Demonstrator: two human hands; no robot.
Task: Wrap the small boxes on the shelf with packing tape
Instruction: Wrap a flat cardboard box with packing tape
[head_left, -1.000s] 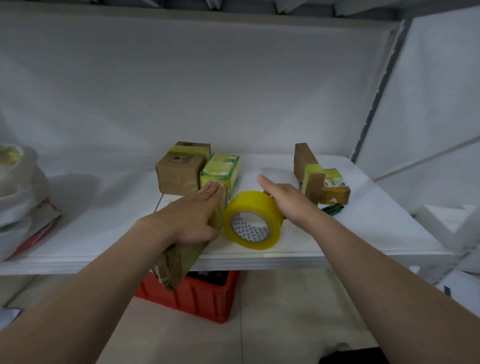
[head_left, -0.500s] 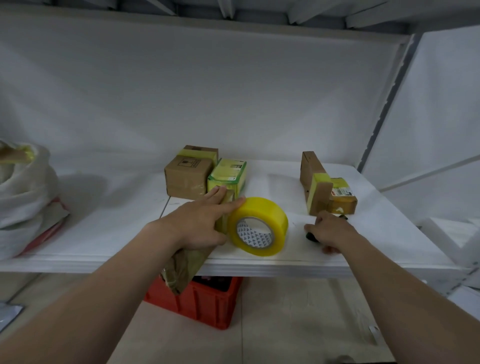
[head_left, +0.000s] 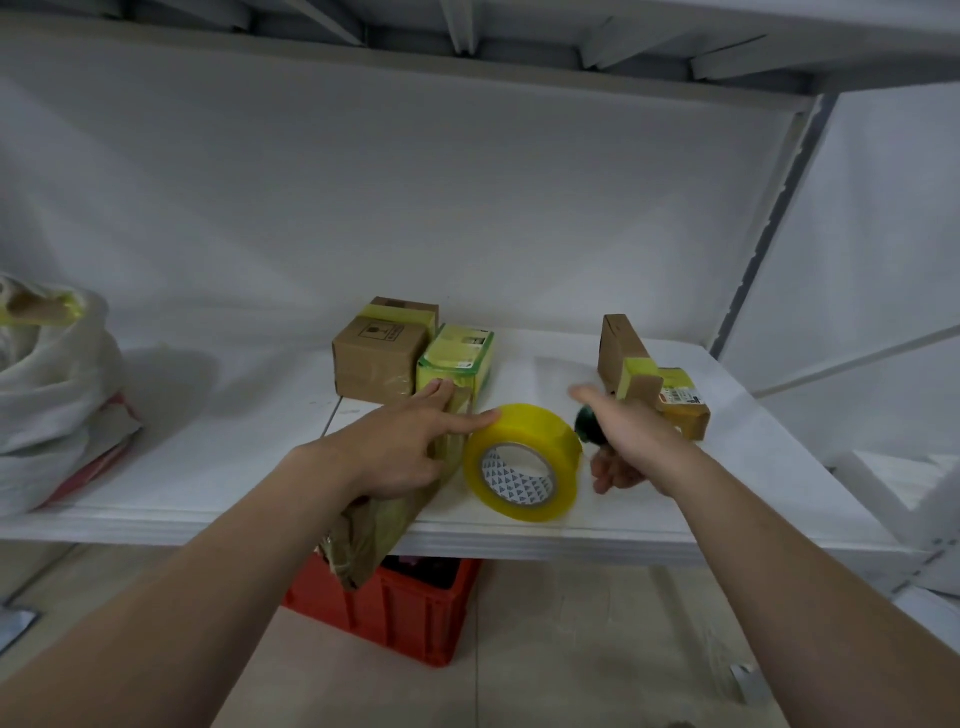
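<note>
Left hand (head_left: 400, 447) lies flat, fingers straight, on a taped brown box (head_left: 382, 519) overhanging the shelf (head_left: 208, 467), forefinger touching the yellow tape roll (head_left: 522, 462). Right hand (head_left: 631, 441) grips a dark green tool (head_left: 587, 422). The brown carton (head_left: 379, 358) behind already wears tape. This box probably needs only cutting free.

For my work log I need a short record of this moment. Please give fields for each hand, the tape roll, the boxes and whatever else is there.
left hand: lies flat on a flat brown package that overhangs the shelf; forefinger touches the tape roll
right hand: grips a dark green tool, kind unclear
tape roll: yellow, stands on its edge between the hands
boxes behind: taped brown box, green-labelled box beside it; more brown boxes at right
other: white bag at left, red crate under shelf
</note>
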